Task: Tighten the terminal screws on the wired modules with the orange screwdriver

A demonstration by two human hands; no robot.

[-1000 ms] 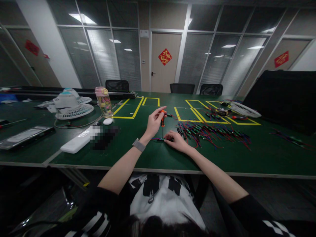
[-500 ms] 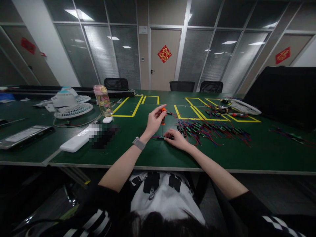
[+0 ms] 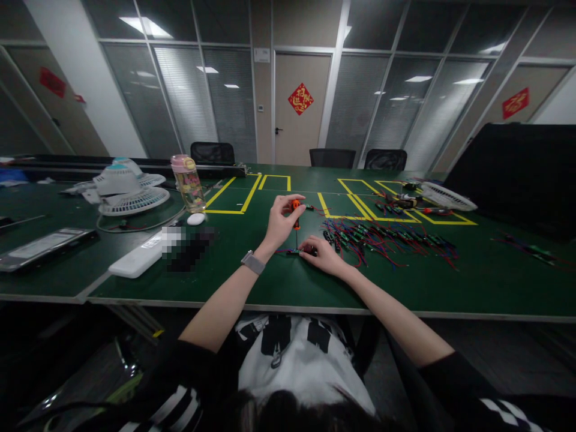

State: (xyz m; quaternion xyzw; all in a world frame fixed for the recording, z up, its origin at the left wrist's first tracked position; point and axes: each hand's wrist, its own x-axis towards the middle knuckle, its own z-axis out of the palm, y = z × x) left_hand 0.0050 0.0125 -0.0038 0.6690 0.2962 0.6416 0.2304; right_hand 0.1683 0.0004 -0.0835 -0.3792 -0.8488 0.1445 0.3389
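Observation:
Closed round the orange and black handle of a screwdriver [image 3: 296, 207], my left hand [image 3: 283, 219] keeps the tool upright. Its thin shaft points down at a small green circuit board [image 3: 294, 252] that lies flat on the table. My right hand [image 3: 320, 251] rests on the table and pinches the right end of that board. Thin wires leave the board on its left. The exact spot where the tip meets the board is too small to make out. Just beyond the screwdriver lies another small board [image 3: 309, 207] with red wires.
A heap of wired green boards [image 3: 382, 237] spreads right of my hands. On the left are a white power strip [image 3: 137, 259], a pink-lided bottle [image 3: 188, 183], a white fan [image 3: 130, 192] and a hard drive [image 3: 45, 247]. Yellow tape [image 3: 225, 211] marks the green table. A dark monitor-like panel [image 3: 522, 174] stands right.
The fingers of my left hand have shifted slightly round the screwdriver handle, and its top tilts a little to the left. My right hand and the board stay in place.

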